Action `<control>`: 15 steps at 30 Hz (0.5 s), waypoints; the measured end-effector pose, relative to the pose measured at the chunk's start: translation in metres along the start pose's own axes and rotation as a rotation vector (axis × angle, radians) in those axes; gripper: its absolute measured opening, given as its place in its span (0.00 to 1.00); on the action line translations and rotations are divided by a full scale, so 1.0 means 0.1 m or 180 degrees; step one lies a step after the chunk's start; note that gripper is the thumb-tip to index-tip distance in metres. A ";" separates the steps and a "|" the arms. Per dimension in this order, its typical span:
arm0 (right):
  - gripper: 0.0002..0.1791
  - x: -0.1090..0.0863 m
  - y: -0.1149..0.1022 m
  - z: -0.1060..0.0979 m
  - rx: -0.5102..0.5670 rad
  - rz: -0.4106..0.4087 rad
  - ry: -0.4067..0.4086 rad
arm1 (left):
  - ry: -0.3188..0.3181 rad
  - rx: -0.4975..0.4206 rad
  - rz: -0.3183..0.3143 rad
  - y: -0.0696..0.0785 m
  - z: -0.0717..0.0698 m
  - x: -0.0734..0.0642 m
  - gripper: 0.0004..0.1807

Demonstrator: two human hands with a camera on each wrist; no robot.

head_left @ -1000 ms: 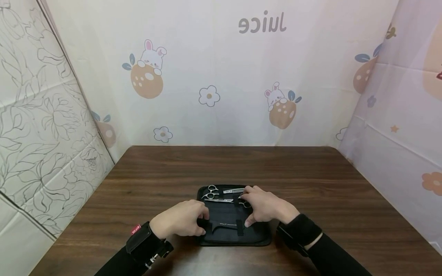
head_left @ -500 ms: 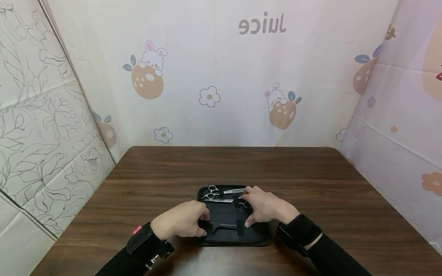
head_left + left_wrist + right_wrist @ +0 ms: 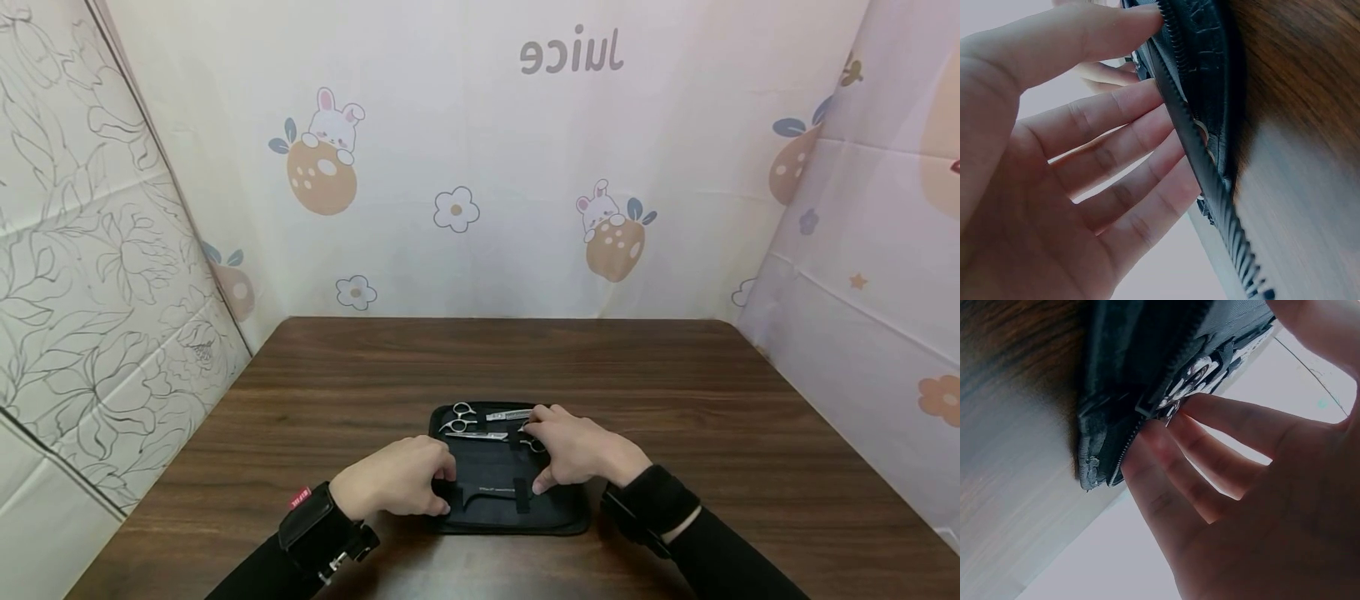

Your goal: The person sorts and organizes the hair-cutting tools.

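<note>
A black zip case (image 3: 480,462) lies opened out on the table. Near its far edge are thinning scissors (image 3: 507,415), with plain scissors (image 3: 480,436) just below them. A slim dark tool with small print (image 3: 489,491), its kind unclear, sits under a strap nearer the front. My left hand (image 3: 397,477) is at the case's left edge. Its fairly straight fingertips touch a dark ribbed strip (image 3: 1200,162) in the left wrist view, and the thumb meets the zip. My right hand (image 3: 581,446) rests relaxed fingers over the case's right side, partly hiding the scissors' finger rings (image 3: 1188,381).
The brown wooden table (image 3: 337,358) extends around the case. A pale printed curtain (image 3: 465,150) hangs behind the table's far edge, and others hang at both sides. Each wrist wears a black strapped device (image 3: 651,510).
Both hands and the case stay in place. Only a very slight shift of the whole head view shows.
</note>
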State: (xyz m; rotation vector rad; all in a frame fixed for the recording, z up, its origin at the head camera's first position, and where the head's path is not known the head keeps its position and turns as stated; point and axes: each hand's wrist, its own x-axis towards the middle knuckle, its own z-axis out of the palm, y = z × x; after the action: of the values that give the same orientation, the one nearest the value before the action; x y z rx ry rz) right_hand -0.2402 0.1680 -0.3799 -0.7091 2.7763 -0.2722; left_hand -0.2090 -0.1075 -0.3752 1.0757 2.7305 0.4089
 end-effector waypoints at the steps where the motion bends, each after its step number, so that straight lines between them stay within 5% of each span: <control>1: 0.44 0.00 0.00 0.00 -0.0005 -0.0002 -0.0012 | -0.0004 -0.0003 0.0002 0.00 0.00 0.00 0.13; 15: 0.46 -0.01 0.00 0.02 -0.0030 -0.0002 -0.0069 | -0.0041 0.0024 -0.0026 0.01 -0.01 0.01 0.14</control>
State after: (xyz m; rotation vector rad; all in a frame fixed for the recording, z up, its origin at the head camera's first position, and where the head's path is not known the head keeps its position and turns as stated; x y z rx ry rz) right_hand -0.2389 0.1680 -0.3813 -0.7111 2.7586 -0.2503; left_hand -0.2089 -0.1064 -0.3743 1.0647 2.7264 0.3895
